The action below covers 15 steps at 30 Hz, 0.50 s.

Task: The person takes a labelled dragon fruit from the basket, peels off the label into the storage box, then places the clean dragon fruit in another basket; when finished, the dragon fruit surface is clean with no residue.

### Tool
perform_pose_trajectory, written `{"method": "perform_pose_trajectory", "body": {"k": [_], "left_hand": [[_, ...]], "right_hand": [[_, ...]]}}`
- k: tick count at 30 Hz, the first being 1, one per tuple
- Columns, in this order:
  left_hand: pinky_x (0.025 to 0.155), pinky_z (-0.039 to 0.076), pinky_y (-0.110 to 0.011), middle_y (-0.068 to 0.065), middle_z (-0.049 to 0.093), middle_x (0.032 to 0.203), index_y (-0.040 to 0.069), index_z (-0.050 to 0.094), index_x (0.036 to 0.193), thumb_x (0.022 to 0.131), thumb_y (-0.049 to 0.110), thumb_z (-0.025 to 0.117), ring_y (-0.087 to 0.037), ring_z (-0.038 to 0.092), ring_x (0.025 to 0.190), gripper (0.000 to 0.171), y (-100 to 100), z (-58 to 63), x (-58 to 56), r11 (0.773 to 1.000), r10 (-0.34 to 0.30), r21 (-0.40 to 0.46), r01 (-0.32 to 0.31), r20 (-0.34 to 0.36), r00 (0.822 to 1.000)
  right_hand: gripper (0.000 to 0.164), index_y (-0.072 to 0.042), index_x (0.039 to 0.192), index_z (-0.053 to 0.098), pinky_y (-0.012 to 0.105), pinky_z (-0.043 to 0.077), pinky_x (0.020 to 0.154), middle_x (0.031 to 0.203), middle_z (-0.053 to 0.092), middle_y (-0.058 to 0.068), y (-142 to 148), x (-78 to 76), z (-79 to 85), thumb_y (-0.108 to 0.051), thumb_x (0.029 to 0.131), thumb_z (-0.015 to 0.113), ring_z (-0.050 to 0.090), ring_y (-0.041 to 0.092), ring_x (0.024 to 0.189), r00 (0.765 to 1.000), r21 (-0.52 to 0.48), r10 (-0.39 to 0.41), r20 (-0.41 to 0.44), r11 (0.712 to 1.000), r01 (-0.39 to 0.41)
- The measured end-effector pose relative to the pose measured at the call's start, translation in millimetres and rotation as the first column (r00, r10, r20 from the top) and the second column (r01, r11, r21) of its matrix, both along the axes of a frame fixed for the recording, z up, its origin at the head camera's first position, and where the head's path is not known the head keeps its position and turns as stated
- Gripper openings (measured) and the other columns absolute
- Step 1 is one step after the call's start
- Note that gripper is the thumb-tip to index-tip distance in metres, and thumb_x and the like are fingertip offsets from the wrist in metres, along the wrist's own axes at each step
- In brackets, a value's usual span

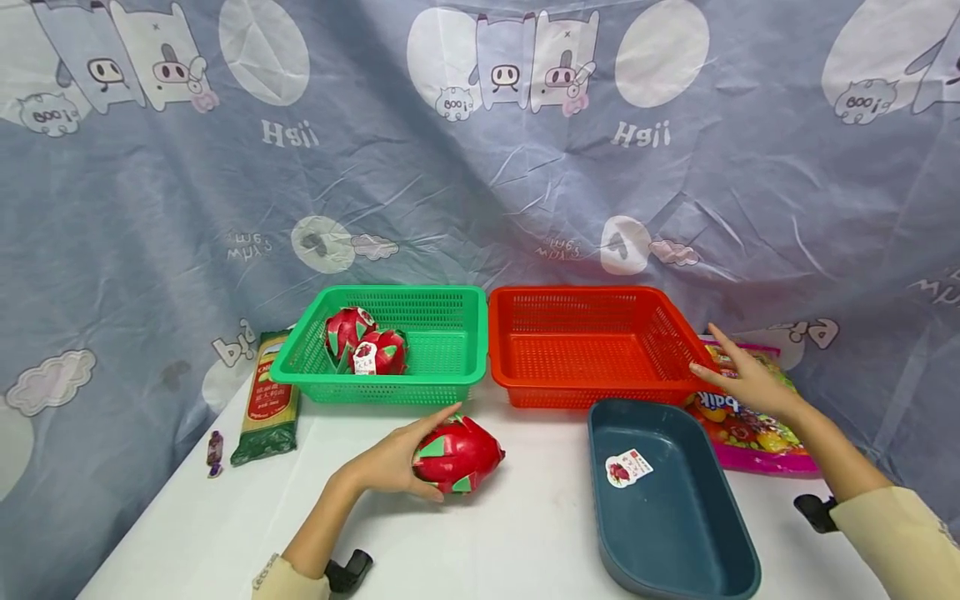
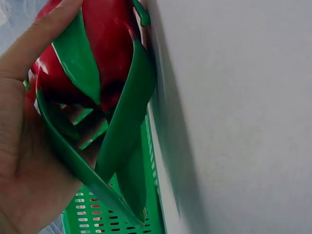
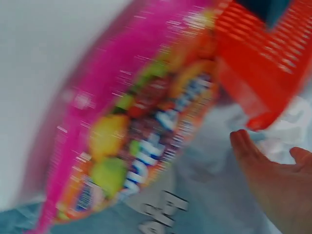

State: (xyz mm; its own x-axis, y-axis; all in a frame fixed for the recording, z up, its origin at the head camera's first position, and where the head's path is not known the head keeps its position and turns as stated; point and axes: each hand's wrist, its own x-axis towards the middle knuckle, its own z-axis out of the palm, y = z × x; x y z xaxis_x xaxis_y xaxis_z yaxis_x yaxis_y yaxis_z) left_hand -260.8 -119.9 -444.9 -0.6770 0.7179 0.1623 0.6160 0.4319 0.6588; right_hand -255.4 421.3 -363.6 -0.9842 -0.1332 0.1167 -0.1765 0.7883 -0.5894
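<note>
In the head view a red dragon fruit [image 1: 468, 454] with green leaf scales lies in front of the green basket [image 1: 315, 385]. My left hand [image 1: 390, 461] grips it from the left, thumb and fingers on opposite sides. The left wrist view shows the thumb along the dragon fruit [image 2: 109, 34], its long green leaves hanging across the palm; part of the fingers is hidden behind it. Over at the right, my right hand [image 1: 753, 385] holds nothing, its fingers spread by the right end of the red basket [image 1: 585, 393] and over the pink candy bag [image 1: 761, 425].
Two more dragon fruits [image 1: 382, 354] sit in the green basket. A dark blue tray [image 1: 678, 529] with a sticker [image 1: 628, 468] inside stands at front right. Left of the green basket lie a pasta pack [image 1: 270, 404] and a small wrapped candy [image 1: 214, 450]. A patterned curtain [image 1: 450, 192] hangs behind.
</note>
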Motion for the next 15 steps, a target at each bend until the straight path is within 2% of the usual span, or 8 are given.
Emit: {"method": "perform_pose_trajectory", "body": {"k": [3, 4, 6, 7, 9, 11, 13, 15], "left_hand": [[0.084, 0.047, -0.03, 0.011, 0.041, 0.135, 0.036, 0.019, 0.146, 0.059, 0.026, 0.088, -0.013, 0.042, 0.119, 0.111, -1, -0.7, -1.2, 1.0, -0.001, 0.026, 0.0, 0.025, 1.0], [0.084, 0.047, -0.03, 0.01, 0.042, 0.134, 0.035, 0.021, 0.145, 0.059, 0.023, 0.088, -0.013, 0.043, 0.118, 0.11, -1, 2.4, 0.8, 0.999, 0.0, 0.037, -0.002, 0.041, 0.999], [0.083, 0.048, -0.029, 0.012, 0.043, 0.132, 0.037, 0.022, 0.144, 0.06, 0.024, 0.088, -0.013, 0.044, 0.117, 0.108, -2, 2.2, 0.3, 0.999, -0.004, 0.044, 0.002, 0.056, 0.998], [0.082, 0.048, -0.029, 0.011, 0.043, 0.131, 0.037, 0.021, 0.144, 0.06, 0.024, 0.087, -0.013, 0.044, 0.117, 0.108, -3, 1.9, 0.0, 0.999, -0.012, 0.045, 0.009, 0.062, 0.998], [0.082, 0.048, -0.029, 0.01, 0.043, 0.132, 0.037, 0.021, 0.145, 0.061, 0.024, 0.086, -0.014, 0.043, 0.118, 0.106, -5, 1.4, -1.2, 0.999, -0.029, 0.045, 0.025, 0.081, 0.996], [0.081, 0.048, -0.028, 0.009, 0.042, 0.132, 0.039, 0.02, 0.144, 0.062, 0.028, 0.085, -0.015, 0.043, 0.117, 0.105, -7, -1.9, -4.8, 0.999, -0.043, 0.037, 0.039, 0.092, 0.995], [0.079, 0.049, -0.028, 0.007, 0.045, 0.13, 0.038, 0.019, 0.144, 0.063, 0.03, 0.084, -0.017, 0.045, 0.115, 0.105, -8, -1.1, -5.5, 0.999, -0.042, 0.031, 0.039, 0.096, 0.995], [0.077, 0.049, -0.028, 0.006, 0.049, 0.126, 0.04, 0.021, 0.143, 0.062, 0.032, 0.085, -0.016, 0.048, 0.112, 0.104, -8, 1.9, -5.0, 1.0, -0.02, 0.019, 0.019, 0.095, 0.995]], "right_hand": [[0.084, -0.022, 0.145, -0.017, 0.07, 0.031, 0.085, 0.14, 0.018, 0.036, 7, -3.9, -18.3, -0.033, 0.095, 0.05, 0.027, 0.057, 0.12, 0.996, -0.107, 0.037, 0.084, 0.994, -0.028], [0.083, -0.024, 0.145, -0.017, 0.07, 0.03, 0.085, 0.14, 0.017, 0.036, 8, -4.0, -22.7, -0.033, 0.095, 0.049, 0.027, 0.057, 0.12, 0.994, -0.133, 0.043, 0.101, 0.991, -0.029], [0.079, -0.024, 0.145, -0.017, 0.07, 0.031, 0.085, 0.141, 0.016, 0.034, 10, -3.9, -30.3, -0.035, 0.097, 0.045, 0.027, 0.055, 0.12, 0.989, -0.174, 0.054, 0.135, 0.984, -0.03], [0.077, -0.023, 0.145, -0.016, 0.067, 0.036, 0.084, 0.14, 0.019, 0.034, 10, -3.7, -33.1, -0.035, 0.097, 0.044, 0.033, 0.054, 0.116, 0.988, -0.195, 0.06, 0.146, 0.98, -0.031], [0.073, -0.022, 0.147, -0.011, 0.058, 0.046, 0.077, 0.132, 0.028, 0.033, 9, -3.9, -37.8, -0.036, 0.098, 0.042, 0.047, 0.049, 0.1, 0.986, -0.227, 0.056, 0.159, 0.974, -0.018], [0.071, -0.02, 0.148, -0.006, 0.045, 0.051, 0.066, 0.12, 0.035, 0.031, 9, -4.7, -42.0, -0.036, 0.098, 0.041, 0.053, 0.038, 0.077, 0.986, -0.251, 0.039, 0.165, 0.968, 0.004], [0.069, -0.02, 0.149, -0.003, 0.036, 0.047, 0.053, 0.109, 0.038, 0.026, 8, -6.0, -45.5, -0.037, 0.098, 0.041, 0.046, 0.029, 0.057, 0.989, -0.266, 0.021, 0.149, 0.964, 0.019], [0.067, -0.02, 0.149, 0.001, 0.033, 0.044, 0.049, 0.103, 0.043, 0.026, 7, -7.3, -48.5, -0.036, 0.098, 0.042, 0.04, 0.027, 0.052, 0.992, -0.277, 0.012, 0.123, 0.96, 0.023]]}}
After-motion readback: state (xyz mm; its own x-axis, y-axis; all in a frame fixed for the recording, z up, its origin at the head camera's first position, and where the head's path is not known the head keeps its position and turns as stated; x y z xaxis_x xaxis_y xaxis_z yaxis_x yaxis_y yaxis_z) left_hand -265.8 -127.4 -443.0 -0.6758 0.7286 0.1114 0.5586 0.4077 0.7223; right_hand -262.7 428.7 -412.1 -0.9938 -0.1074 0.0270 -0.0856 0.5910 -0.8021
